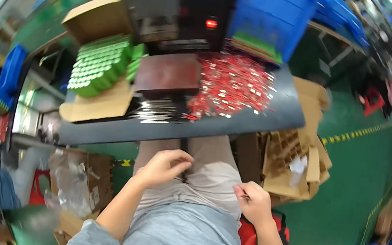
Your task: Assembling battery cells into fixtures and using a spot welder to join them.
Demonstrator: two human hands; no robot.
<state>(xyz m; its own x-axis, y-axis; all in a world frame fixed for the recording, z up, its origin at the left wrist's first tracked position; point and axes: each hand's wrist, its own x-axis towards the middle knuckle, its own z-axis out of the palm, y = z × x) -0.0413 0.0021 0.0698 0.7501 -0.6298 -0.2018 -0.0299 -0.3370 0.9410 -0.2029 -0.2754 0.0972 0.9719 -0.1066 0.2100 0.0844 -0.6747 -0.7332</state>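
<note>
Workshop with smooth green floor (336, 182), head view; dark grey tabletop (288, 112) across the upper centre of the frame.

Items: one block of green cylinders with white ends (99, 67), upper left, beside a brown cardboard sheet (99, 110); one flat reddish-brown block (169, 72), upper centre; right of it, one heap of small red pieces with shiny parts (238, 85); below the block, thin silvery strips (156, 111).

Your left hand (165, 167), lower centre: fingers half curled; cannot tell whether they hold anything.

Your right hand (254, 202), right of lower centre: fingers closed on a small dark object (245, 197), kind unclear, well apart from the tabletop.

Progress, as judged: cylinders ranked in rows; red pieces and strips loose; share completed cannot be told.
</note>
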